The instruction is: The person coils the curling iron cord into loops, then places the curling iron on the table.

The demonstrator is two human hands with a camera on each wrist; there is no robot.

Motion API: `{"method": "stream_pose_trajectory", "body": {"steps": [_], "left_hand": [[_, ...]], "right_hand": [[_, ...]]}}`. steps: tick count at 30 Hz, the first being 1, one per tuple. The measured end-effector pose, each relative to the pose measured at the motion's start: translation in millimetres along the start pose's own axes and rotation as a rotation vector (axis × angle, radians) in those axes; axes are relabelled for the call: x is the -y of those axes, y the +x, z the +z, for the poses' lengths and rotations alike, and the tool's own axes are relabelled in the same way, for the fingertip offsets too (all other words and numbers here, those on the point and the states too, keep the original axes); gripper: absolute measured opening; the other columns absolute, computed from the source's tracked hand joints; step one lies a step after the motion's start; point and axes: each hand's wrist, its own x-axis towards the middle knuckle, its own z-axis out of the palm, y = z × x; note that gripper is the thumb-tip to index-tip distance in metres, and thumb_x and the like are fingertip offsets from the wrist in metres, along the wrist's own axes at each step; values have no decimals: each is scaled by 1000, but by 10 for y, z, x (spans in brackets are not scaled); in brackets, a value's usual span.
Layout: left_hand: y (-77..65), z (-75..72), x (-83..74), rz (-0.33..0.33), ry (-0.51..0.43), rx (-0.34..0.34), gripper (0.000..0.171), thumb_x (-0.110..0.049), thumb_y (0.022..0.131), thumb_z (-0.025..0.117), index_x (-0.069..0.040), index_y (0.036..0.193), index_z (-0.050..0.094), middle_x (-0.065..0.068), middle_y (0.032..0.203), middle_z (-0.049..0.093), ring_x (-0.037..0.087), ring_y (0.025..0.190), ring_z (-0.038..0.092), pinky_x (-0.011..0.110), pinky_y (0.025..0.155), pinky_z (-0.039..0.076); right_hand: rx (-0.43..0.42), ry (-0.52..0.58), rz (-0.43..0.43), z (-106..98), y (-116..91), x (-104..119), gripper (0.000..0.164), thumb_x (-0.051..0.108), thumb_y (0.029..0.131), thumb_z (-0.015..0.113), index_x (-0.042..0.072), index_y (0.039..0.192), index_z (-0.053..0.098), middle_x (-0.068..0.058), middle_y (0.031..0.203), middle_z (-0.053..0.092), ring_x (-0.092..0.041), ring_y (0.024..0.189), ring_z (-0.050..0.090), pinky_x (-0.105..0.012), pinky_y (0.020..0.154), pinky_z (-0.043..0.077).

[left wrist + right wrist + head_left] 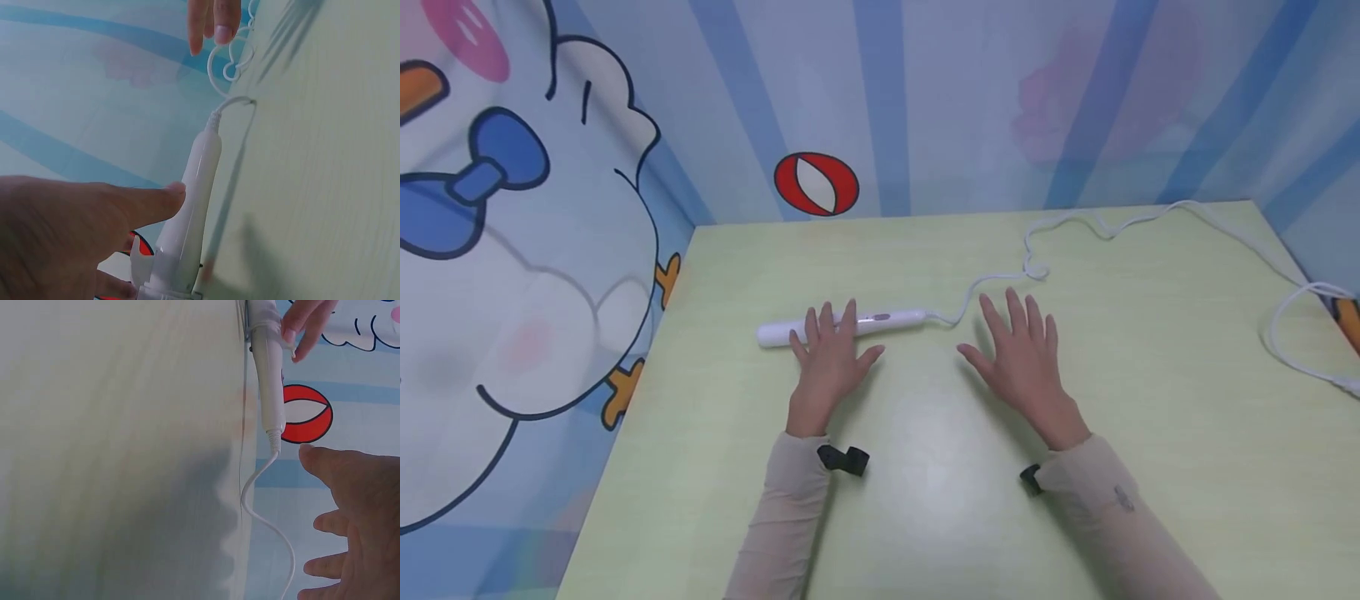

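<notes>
A white curling iron lies across the table, its thick end to the left and its corded handle to the right. Over its middle stretches my left hand, fingers straight and spread; whether they touch it I cannot tell. In the left wrist view the thumb reaches beside the handle, near a small lever. My right hand hovers to the right of the handle, fingers extended and spread, holding nothing. In the right wrist view that hand's thumb points towards the cord end of the curling iron.
A white cord runs from the handle, loops behind my right hand, and trails to the table's right edge. The pale green table meets a printed cloth backdrop at its back and left. Dark straps sit at both wrists.
</notes>
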Motion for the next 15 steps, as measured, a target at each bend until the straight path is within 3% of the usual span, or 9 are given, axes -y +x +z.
{"method": "stream_pose_trajectory", "body": {"steps": [9, 15], "left_hand": [[77, -21, 97, -5, 26, 42, 74, -51, 87, 54, -20, 146, 22, 18, 147, 22, 39, 137, 5, 65, 100, 0], [153, -84, 147, -12, -3, 34, 65, -46, 87, 58, -16, 140, 34, 17, 139, 34, 39, 136, 12, 65, 100, -3]], "right_hand": [[66, 15, 7, 21, 242, -60, 68, 46, 87, 57, 14, 142, 33, -21, 147, 22, -43, 135, 15, -63, 102, 11], [123, -13, 0, 45, 435, -63, 61, 36, 91, 53, 13, 143, 31, -20, 149, 20, -41, 137, 10, -60, 104, 8]]}}
